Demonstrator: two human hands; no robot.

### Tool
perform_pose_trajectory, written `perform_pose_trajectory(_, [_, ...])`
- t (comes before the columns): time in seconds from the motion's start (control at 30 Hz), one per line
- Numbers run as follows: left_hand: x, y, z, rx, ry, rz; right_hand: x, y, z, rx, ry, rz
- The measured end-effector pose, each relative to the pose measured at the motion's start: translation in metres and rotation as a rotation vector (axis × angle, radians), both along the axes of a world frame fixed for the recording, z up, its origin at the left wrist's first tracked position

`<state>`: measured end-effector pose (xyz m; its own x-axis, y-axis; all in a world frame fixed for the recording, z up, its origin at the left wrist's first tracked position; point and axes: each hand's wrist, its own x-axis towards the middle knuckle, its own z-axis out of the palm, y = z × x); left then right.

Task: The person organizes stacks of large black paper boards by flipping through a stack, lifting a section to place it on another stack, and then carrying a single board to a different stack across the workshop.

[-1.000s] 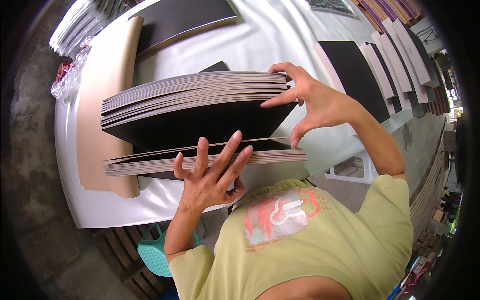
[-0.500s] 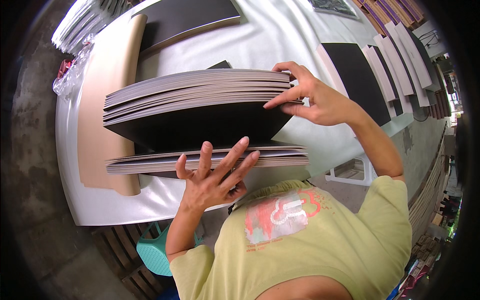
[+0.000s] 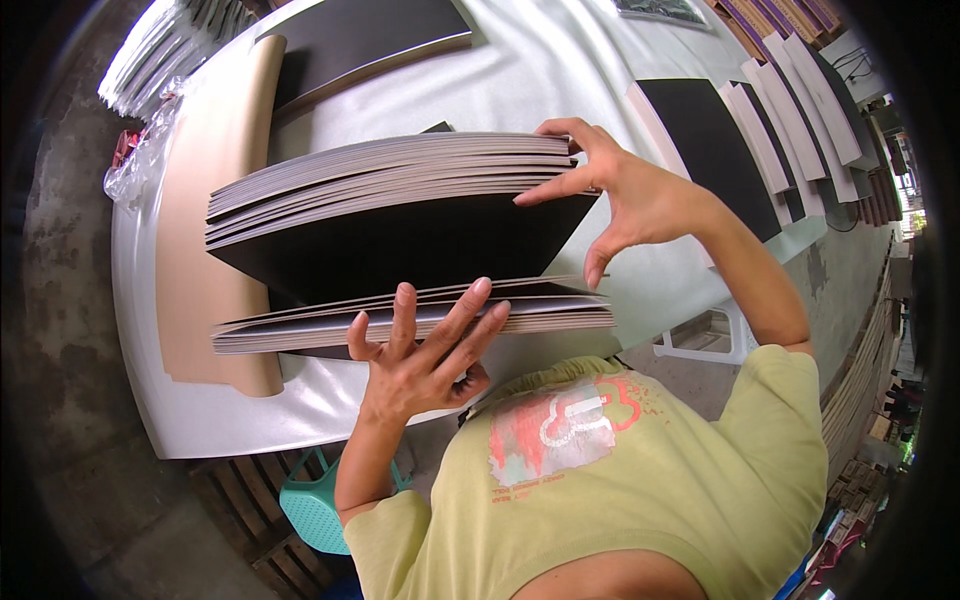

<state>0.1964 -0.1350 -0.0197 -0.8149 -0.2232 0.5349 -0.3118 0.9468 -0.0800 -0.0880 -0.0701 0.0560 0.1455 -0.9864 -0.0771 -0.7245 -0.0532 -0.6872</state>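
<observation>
A thick stack of black boards (image 3: pixel 400 240) with pale edges stands tilted on the table, its black face toward me. My right hand (image 3: pixel 640 195) grips its right end, the index finger across the front face and other fingers over the top edge. The right thumb hangs lower, apart from the index finger. Closer to me lies a thinner pile of the same boards (image 3: pixel 550 318), with a slightly raised top sheet. My left hand (image 3: pixel 420 365) rests against this pile's near edge, fingers spread and pointing up over it.
Brown paper (image 3: pixel 205 240) with a rolled edge lies on the left of the white-covered table (image 3: pixel 180 425). A large black board stack (image 3: pixel 370 45) is behind. More black boards (image 3: pixel 700 140) lean in rows at the right. Stools stand below: one green (image 3: pixel 315 510), one white (image 3: pixel 705 345).
My right thumb has dropped away from the tilted stack toward the near pile. One board now slants on top of that pile. My left hand stays nearly in place.
</observation>
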Motion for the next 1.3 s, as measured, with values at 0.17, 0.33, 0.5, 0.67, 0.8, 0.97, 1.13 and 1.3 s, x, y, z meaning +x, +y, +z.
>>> perform_pose_trajectory(0.17, [-0.004,-0.001,0.001,-0.01,0.004,0.005,-0.008,-0.002,-0.001,0.026,-0.077,0.05])
perform_pose_trajectory(0.33, [-0.005,-0.001,-0.003,-0.041,0.024,0.023,-0.002,0.005,-0.004,-0.086,0.108,0.097])
perform_pose_trajectory(0.5, [-0.006,-0.002,-0.003,-0.09,0.016,0.029,-0.002,0.006,0.006,-0.036,0.117,0.137])
perform_pose_trajectory(0.67, [-0.005,0.001,-0.002,-0.022,0.024,0.029,-0.008,0.005,0.0,-0.059,0.06,0.14])
perform_pose_trajectory(0.8, [-0.007,0.0,-0.002,-0.067,0.012,0.009,-0.013,0.003,0.008,0.128,-0.143,0.103])
perform_pose_trajectory(0.97, [-0.01,-0.012,-0.02,-0.313,0.159,0.01,-0.002,0.012,-0.004,-0.039,0.054,0.094])
perform_pose_trajectory(1.13, [-0.005,-0.008,-0.023,-0.296,0.145,0.019,0.001,0.01,0.002,-0.082,0.132,0.124])
perform_pose_trajectory(1.3, [-0.003,-0.007,-0.036,-0.305,0.238,0.016,0.0,0.009,0.001,-0.07,0.111,0.125])
